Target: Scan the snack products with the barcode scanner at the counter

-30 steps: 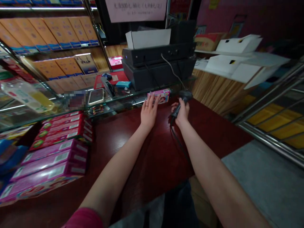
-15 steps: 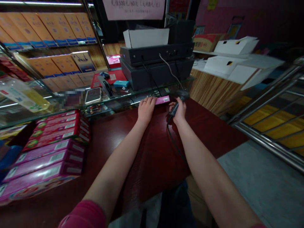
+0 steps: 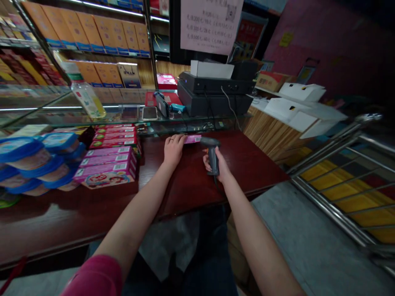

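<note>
My left hand (image 3: pixel 173 149) rests on the dark red counter (image 3: pixel 240 160), its fingers curled over one end of a small pink box (image 3: pixel 192 139) lying flat. My right hand (image 3: pixel 216 163) is wrapped round the grip of a black barcode scanner (image 3: pixel 211 149), whose head points left at the pink box from a few centimetres away. The scanner's cable runs down under my right forearm.
Stacked pink and red boxes (image 3: pixel 108 158) and blue-lidded tubs (image 3: pixel 31 160) sit at the counter's left. A glass case top (image 3: pixel 92 117) behind carries a phone (image 3: pixel 149 112) and a bottle (image 3: pixel 88 96). Black printer and till (image 3: pixel 216 92) stand beyond; metal railing (image 3: pixel 339 181) at right.
The view has pulled back and up. My right hand has turned the scanner upright and aimed it at the pink box. My left hand stays on the box, now lying flat.
</note>
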Available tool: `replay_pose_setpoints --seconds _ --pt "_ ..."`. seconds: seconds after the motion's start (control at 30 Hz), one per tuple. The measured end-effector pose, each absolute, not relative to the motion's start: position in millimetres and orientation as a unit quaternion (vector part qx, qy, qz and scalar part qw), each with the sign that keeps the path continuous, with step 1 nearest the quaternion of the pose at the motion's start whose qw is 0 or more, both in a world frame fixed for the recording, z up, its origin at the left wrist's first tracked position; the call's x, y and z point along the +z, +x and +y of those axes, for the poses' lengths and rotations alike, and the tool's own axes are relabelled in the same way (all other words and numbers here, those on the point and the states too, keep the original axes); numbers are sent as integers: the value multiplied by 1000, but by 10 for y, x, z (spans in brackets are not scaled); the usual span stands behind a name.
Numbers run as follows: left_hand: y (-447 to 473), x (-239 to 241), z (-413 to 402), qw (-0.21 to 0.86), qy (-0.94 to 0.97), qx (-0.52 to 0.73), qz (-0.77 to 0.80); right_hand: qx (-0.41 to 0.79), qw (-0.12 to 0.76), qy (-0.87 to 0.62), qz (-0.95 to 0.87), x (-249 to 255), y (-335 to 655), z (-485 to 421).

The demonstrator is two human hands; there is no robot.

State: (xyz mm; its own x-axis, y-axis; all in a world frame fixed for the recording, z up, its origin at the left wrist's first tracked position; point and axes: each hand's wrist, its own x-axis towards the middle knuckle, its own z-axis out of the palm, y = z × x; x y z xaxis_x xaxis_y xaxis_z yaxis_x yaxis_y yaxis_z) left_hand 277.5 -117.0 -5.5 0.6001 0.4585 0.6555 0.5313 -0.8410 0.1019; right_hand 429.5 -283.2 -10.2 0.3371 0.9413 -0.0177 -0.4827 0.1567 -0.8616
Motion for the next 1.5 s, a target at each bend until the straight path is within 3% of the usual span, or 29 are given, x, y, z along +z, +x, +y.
replay_pose_setpoints --seconds 0.13,0.33,0.9,1.1,1.27,1.5 --pt "2440 -59 -1278 65 -892 -347 -282 515 670 -428 -321 -141 3945 -2923" --pt "2176 -57 -1397 83 -894 -343 -277 445 712 -451 -303 -140 3876 -2935" --pt "1879 -6 -1598 47 -913 -329 -238 441 729 -456 -258 -150 3975 -2911" --pt "1160 38 -1922 52 -933 -305 -182 487 668 -506 -247 -72 4012 -2750" --pt "326 90 -2042 44 -942 -297 -152 503 674 -481 -247 49 3668 -2431" --pt "-571 86 -1989 89 -913 -279 -283 512 671 -466 -266 11 3099 -2056"
